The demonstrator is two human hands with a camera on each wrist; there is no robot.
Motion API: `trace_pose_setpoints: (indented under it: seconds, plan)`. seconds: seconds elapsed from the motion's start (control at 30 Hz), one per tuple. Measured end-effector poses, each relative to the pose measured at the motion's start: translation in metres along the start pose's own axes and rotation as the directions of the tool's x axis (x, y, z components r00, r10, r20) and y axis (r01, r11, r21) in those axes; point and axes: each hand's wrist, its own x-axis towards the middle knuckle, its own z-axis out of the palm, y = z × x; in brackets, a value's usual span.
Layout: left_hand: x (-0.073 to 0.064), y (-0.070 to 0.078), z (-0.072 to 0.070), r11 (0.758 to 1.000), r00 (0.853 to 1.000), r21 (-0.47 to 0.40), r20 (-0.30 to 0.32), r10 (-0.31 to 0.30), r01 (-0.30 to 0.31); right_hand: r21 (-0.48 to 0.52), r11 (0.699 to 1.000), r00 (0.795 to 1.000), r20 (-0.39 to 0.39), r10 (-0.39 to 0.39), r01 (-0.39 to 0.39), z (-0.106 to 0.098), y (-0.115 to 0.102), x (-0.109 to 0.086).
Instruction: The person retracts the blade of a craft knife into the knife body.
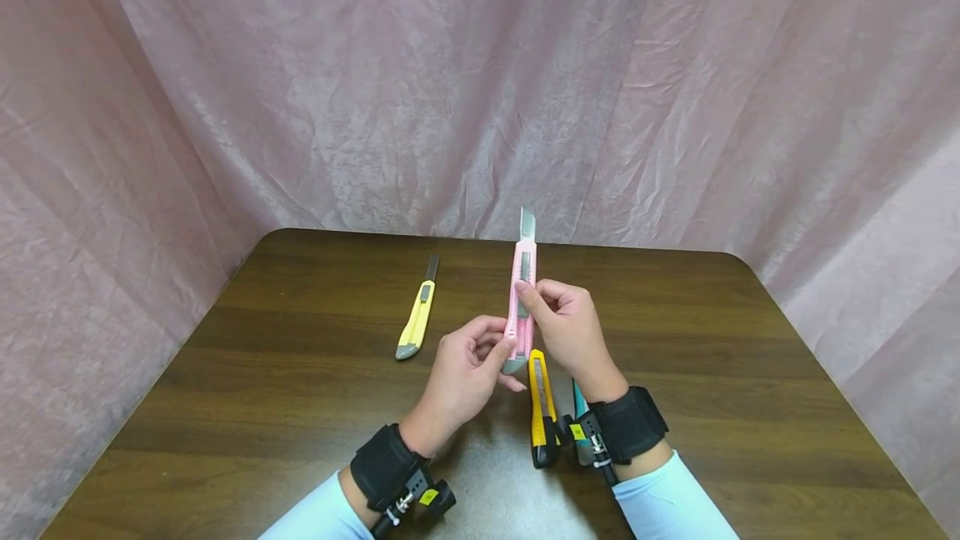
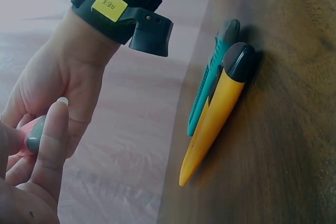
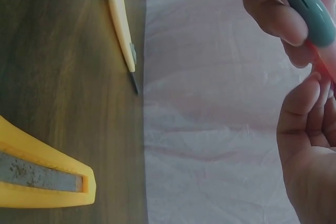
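Observation:
Both hands hold a pink utility knife (image 1: 524, 273) upright over the table, its wide blade extended at the top. Low on the handle, near the grey end cap (image 3: 310, 11), my left hand (image 1: 467, 369) pinches it between thumb and fingers. My right hand (image 1: 573, 327) grips the middle of the handle, thumb on the front by the slider. Below the hands lies a yellow utility knife with a black end (image 1: 542, 407). Close beside it is a teal utility knife (image 2: 212, 82), partly hidden by the right wrist in the head view.
A pale yellow utility knife (image 1: 416, 319) with its dark blade out lies at the left on the brown wooden table (image 1: 300, 357). A pink curtain (image 1: 420, 90) hangs behind the table's far edge. Each wrist wears a black strap with a small camera.

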Motion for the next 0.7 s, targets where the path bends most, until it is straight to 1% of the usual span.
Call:
trace_pose_setpoints:
  seconds: [0.1, 0.17, 0.23, 0.33, 0.4, 0.5, 0.6, 0.7]
  plan:
    - [0.0, -0.001, 0.0, 1.0, 1.0, 0.002, 0.0, -0.001, 0.001, -0.004, 1.0, 1.0, -0.011, -0.023, 0.023, 0.0, 0.014, 0.001]
    - [0.0, -0.001, 0.0, 1.0, 1.0, 0.001, 0.001, 0.0, 0.0, 0.001, 1.0, 1.0, -0.011, -0.027, 0.027, 0.002, 0.011, 0.001]
    - [0.0, -0.002, 0.0, 1.0, 1.0, -0.002, 0.001, -0.001, 0.001, 0.008, 1.0, 1.0, -0.005, -0.025, 0.025, 0.002, 0.012, 0.0]
    - [0.0, -0.003, 0.0, 1.0, 1.0, -0.009, 0.002, 0.003, -0.003, 0.012, 1.0, 1.0, 0.015, -0.012, 0.012, 0.003, 0.004, -0.001]
    - [0.0, -0.003, -0.001, 1.0, 1.0, -0.014, 0.003, 0.006, -0.006, 0.005, 1.0, 1.0, 0.019, -0.008, 0.008, 0.003, 0.004, -0.002]
    - [0.0, -0.004, -0.002, 1.0, 1.0, -0.023, 0.006, 0.016, -0.016, -0.006, 1.0, 1.0, 0.019, 0.018, -0.018, 0.002, -0.01, -0.002]
    - [0.0, -0.003, -0.003, 1.0, 1.0, -0.027, 0.007, 0.015, -0.015, -0.005, 0.999, 0.999, 0.031, 0.044, -0.043, 0.002, -0.012, -0.002]
    - [-0.001, -0.002, -0.004, 1.0, 1.0, -0.022, 0.005, 0.002, -0.002, 0.013, 0.999, 0.998, 0.05, 0.041, -0.042, 0.002, -0.01, -0.002]
